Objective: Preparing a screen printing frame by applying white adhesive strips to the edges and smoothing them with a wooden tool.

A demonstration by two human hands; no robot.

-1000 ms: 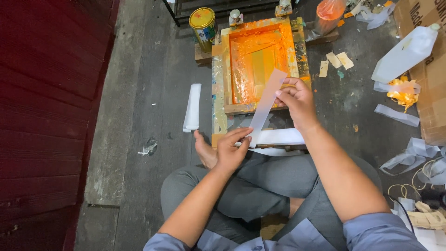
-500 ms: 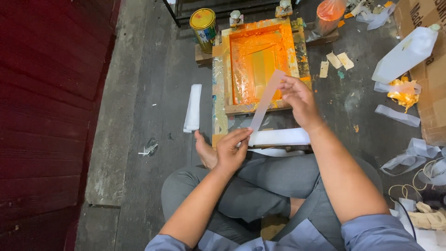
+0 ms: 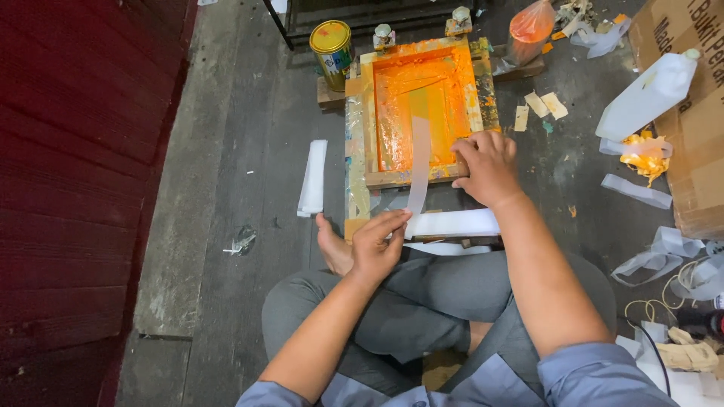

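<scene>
I sit cross-legged on the floor in front of a wooden printing frame [image 3: 354, 113] whose screen is covered in orange ink. My left hand [image 3: 377, 245] pinches the lower end of a long white strip [image 3: 418, 158], which runs up over the frame's near edge onto the orange screen. My right hand [image 3: 486, 166] rests on the frame's near right corner with its fingers spread, holding nothing. A stack of white strips [image 3: 456, 224] lies across the base just below the frame, between my hands and my knees.
A yellow tin can [image 3: 332, 45] stands at the frame's far left. A white pile [image 3: 313, 177] lies on the floor to the left. A white plastic jug [image 3: 648, 94], a cardboard box [image 3: 697, 158] and loose strips are on the right. A dark red wall [image 3: 75, 151] runs along the left.
My right hand let go of the strip's upper end and dropped onto the frame's near right corner. The strip swung from tilted right to nearly straight over the screen.
</scene>
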